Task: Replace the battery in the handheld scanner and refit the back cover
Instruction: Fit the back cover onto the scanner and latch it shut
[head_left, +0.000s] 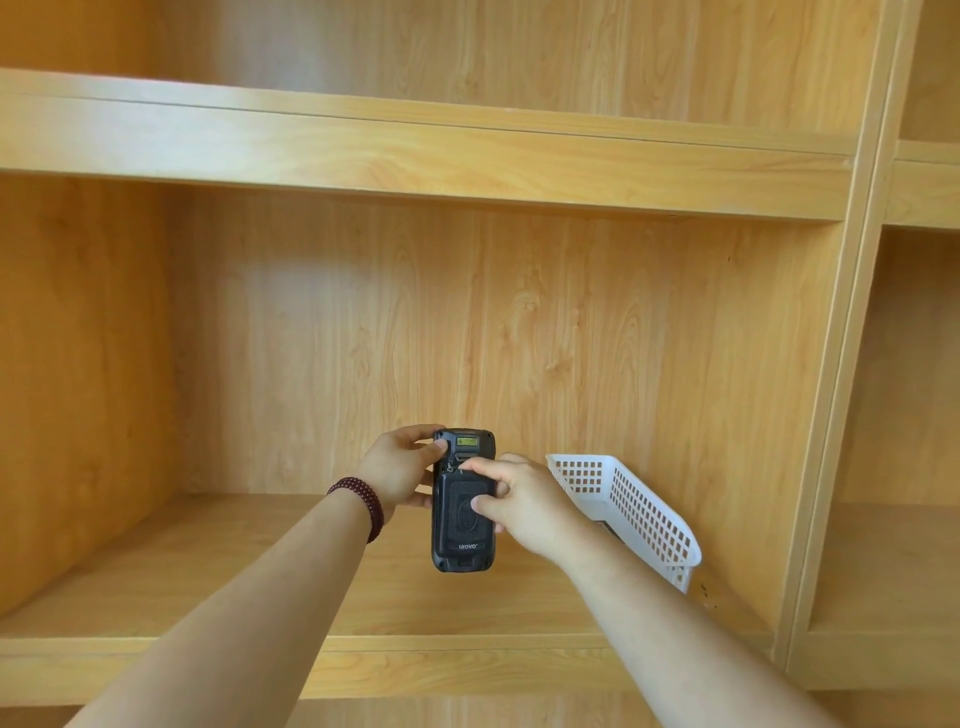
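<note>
A black handheld scanner (462, 540) is held upright above the wooden shelf, its back towards me. The textured back cover (460, 512) with a printed brand name lies on the scanner's back. My left hand (397, 470) grips the scanner's upper left side, thumb near the top corner. My right hand (524, 499) rests on the cover from the right, thumb on its middle and a finger at its top edge. No battery is in view.
A white perforated plastic basket (631, 506) stands on the shelf board (208, 561) just right of my right hand, with a dark item partly hidden inside. Wooden shelving surrounds the bay, with an upright panel (831, 415) at the right. A dark bead bracelet (361, 501) circles my left wrist.
</note>
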